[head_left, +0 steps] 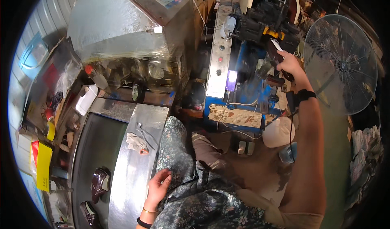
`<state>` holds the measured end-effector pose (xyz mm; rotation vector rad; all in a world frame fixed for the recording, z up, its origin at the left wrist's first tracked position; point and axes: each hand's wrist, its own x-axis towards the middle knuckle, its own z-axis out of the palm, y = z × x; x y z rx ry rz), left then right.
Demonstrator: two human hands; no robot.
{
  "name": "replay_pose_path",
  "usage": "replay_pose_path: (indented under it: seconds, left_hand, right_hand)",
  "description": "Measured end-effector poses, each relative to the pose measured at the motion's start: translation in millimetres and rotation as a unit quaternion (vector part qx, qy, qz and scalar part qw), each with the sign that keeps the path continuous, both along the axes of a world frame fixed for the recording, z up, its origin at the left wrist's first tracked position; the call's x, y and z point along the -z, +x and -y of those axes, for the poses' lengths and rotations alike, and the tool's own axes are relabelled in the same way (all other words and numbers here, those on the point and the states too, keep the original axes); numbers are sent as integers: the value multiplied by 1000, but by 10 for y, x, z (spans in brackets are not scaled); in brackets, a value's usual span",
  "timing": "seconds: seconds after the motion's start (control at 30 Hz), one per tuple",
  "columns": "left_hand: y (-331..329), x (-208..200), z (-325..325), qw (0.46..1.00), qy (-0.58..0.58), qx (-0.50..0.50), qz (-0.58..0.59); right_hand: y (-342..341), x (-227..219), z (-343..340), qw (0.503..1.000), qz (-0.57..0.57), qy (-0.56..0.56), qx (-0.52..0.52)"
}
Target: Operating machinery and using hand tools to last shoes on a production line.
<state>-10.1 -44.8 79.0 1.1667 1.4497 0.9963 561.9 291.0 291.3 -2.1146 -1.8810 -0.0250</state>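
Observation:
At the machine on the far right, my right hand [289,65] is closed around a dark shoe [274,51] with a pale inner lining. The shoe's far end sits against the dark machine head [271,16], next to a yellow part; its contact there is partly hidden. My left hand [159,187] hangs beside my flowered apron [178,147], fingers loosely bent and holding nothing. Left of it, two glossy dark-red shoes, a nearer shoe [90,215] and a farther shoe [99,184], lie on the dark conveyor belt [101,143].
A metal ledge [132,180] beside the belt bears a pale glove [136,141]. Ahead stands a large metal hood [122,26]. A control panel [219,54] with buttons adjoins the machine. A big fan [341,64] is at right; a foot pedal [245,147] and white stool [277,132] are below.

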Motion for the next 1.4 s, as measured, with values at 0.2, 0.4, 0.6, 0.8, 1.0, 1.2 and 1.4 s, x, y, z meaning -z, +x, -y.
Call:
replay_pose_path:
  seconds: [0.2, 0.4, 0.6, 0.8, 1.0, 1.2, 1.4]
  left_hand:
    - [152, -174, -2, 997, 17, 42, -64]
    - [150, -209, 45, 990, 28, 64, -119]
    - [262, -344, -5, 986, 16, 81, -145]
    - [-213, -263, 18, 979, -51, -8, -199]
    - [-1593, 332, 348, 894, 26, -205, -398]
    - [-2974, 586, 1017, 711, -153, -370, -579]
    - [-3749, 586, 1007, 717, -269, -381, -518]
  right_hand:
    - [-402, 450, 144, 989, 43, 71, 119]
    - [-437, 483, 202, 987, 39, 100, 117]
    - [-417, 407, 178, 986, 17, 119, 113]
    - [-263, 293, -212, 990, -82, 111, 6]
    - [343, 373, -1265, 995, -3, 78, -64]
    - [507, 422, -1210, 946, 246, 201, 57]
    - [-842, 1931, 201, 850, 184, 245, -429]
